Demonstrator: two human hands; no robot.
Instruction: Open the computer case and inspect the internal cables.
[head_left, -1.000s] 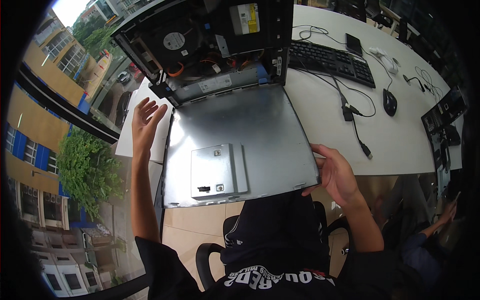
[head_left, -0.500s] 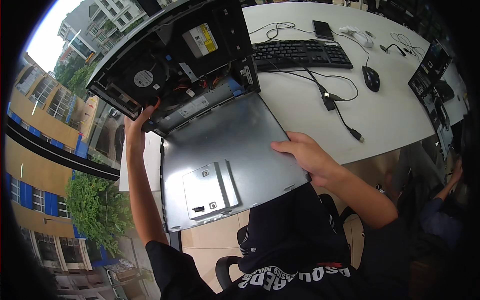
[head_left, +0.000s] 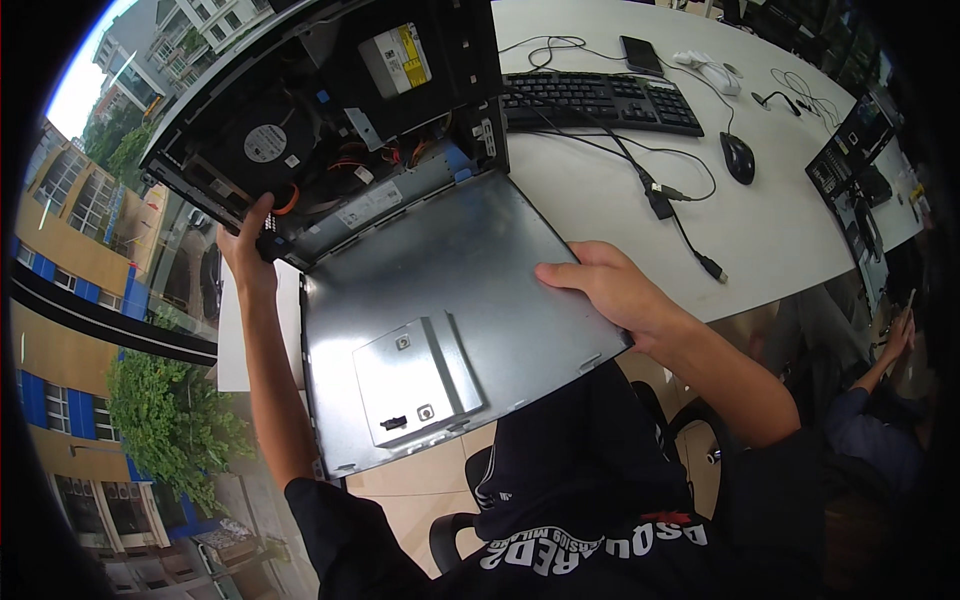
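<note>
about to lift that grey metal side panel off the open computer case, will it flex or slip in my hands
The side panel looks like thin sheet metal with folded edges, so probably fairly stiff but able to wobble. Its bare, smooth face may slip; the right hand grips its edge. Much of it overhangs the table, so it might tip down.

Single head-worn fisheye view, looking steeply down over wearer's chest onto white desk [head_left: 600, 215]. Close range: open black computer case [head_left: 330, 120] fills upper centre, grey metal side panel [head_left: 440, 300] just below it. Forearms enter from lower edge. Edges bend near rim; window side lies left of case.
</note>
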